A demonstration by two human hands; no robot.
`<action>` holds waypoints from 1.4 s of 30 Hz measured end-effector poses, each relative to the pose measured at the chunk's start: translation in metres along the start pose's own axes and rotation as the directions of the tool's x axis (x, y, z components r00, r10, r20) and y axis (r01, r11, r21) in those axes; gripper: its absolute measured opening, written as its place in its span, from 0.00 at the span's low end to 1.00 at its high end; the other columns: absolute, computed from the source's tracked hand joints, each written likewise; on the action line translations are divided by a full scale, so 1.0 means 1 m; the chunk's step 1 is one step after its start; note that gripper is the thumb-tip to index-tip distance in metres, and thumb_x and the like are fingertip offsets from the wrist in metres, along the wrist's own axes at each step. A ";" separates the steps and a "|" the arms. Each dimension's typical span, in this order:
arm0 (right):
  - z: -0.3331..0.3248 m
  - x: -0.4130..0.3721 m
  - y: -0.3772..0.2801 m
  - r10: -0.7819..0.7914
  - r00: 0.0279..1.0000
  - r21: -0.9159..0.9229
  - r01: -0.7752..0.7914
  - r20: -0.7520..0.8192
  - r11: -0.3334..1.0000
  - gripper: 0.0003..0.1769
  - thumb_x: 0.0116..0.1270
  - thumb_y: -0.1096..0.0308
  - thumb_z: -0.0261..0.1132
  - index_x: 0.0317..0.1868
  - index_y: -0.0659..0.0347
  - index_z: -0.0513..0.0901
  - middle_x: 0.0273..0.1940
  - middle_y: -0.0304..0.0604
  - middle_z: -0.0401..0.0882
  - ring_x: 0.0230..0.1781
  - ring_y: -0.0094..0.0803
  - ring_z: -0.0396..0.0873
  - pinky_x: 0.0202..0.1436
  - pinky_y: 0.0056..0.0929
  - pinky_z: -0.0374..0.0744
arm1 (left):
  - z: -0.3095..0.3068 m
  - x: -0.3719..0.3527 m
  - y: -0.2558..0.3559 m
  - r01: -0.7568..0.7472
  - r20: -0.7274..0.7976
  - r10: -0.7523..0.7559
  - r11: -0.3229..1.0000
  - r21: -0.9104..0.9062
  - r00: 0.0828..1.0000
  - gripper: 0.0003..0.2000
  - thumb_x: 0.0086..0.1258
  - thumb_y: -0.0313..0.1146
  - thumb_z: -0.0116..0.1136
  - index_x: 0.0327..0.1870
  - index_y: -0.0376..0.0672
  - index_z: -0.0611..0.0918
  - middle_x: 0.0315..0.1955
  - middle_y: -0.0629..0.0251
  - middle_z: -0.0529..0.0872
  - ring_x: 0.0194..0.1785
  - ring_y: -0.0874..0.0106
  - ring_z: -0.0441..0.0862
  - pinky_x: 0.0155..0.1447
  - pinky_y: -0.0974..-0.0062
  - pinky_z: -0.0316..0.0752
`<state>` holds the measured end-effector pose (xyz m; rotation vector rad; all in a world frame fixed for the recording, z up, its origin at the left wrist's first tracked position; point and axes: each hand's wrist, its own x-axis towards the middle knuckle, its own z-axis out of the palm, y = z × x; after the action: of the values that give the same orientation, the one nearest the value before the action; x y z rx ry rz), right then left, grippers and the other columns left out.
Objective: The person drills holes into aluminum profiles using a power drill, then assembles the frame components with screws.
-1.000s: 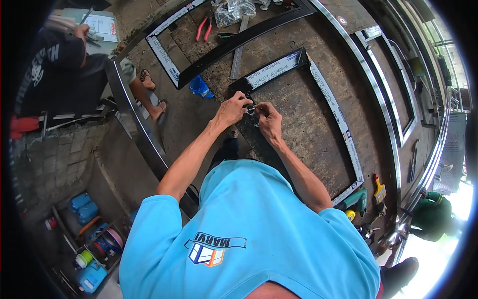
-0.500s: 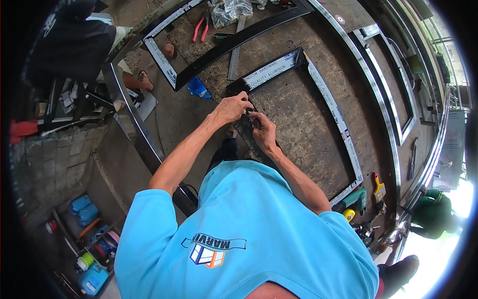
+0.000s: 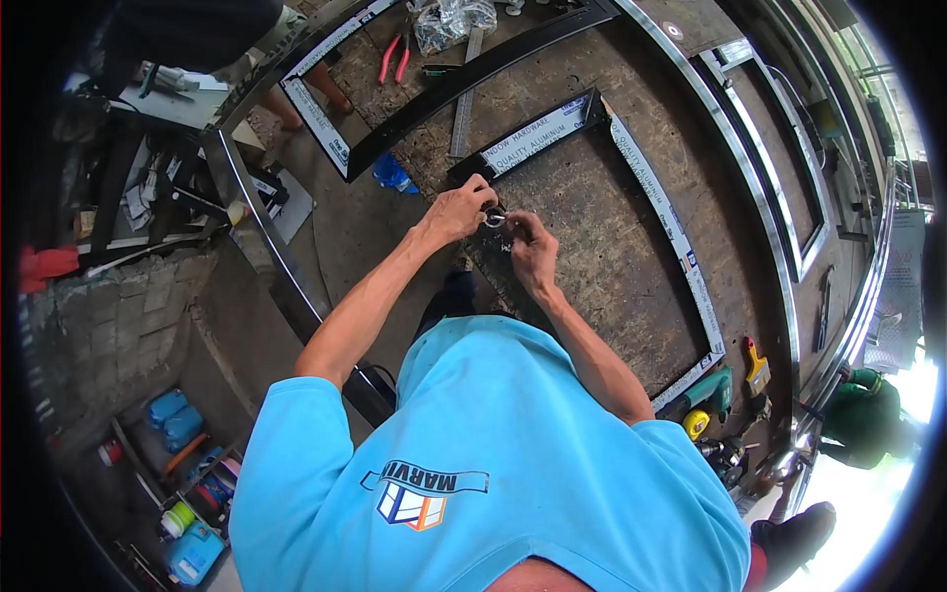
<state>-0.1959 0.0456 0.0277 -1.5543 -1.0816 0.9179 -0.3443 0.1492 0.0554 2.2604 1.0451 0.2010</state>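
My left hand (image 3: 459, 212) is closed around a small dark, ring-like piece (image 3: 493, 211) with a bright metallic edge, at the workbench's near edge. Just to its right, my right hand (image 3: 534, 252) has its fingers pinched together at a small pale, shiny bit (image 3: 502, 219) beside that ring. I cannot make out exactly what either piece is. Beyond my left fingers lies the end of a black aluminum frame (image 3: 538, 143), its faces covered in printed white protective film. From there the frame runs along the bench to the right and back toward me.
Red-handled pliers (image 3: 395, 59), a metal ruler (image 3: 464, 113) and a plastic bag (image 3: 449, 25) lie at the far side. Right of me are a green power tool (image 3: 705, 393), a yellow tape measure (image 3: 695, 424) and a paintbrush (image 3: 757, 367). Another person (image 3: 192, 30) stands upper left.
My right hand has drawn slightly right, away from my left, and the small ring-like piece now shows between them. The person at upper left has shifted toward the top of the view.
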 end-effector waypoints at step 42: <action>-0.010 0.016 -0.021 -0.140 0.989 -0.191 0.145 0.039 0.971 0.11 0.62 0.82 0.58 0.44 0.61 0.78 0.35 0.49 0.82 0.33 0.37 0.83 0.38 0.30 0.78 | 0.009 -0.012 -0.006 -0.009 -0.091 0.007 1.000 -0.022 0.996 0.15 0.60 0.27 0.62 0.49 0.49 0.80 0.47 0.62 0.75 0.44 0.57 0.81 0.47 0.63 0.79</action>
<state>-0.1859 0.0599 0.0501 -1.6013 -1.3158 0.7542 -0.3526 0.1395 0.0464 2.2537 1.0756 0.3206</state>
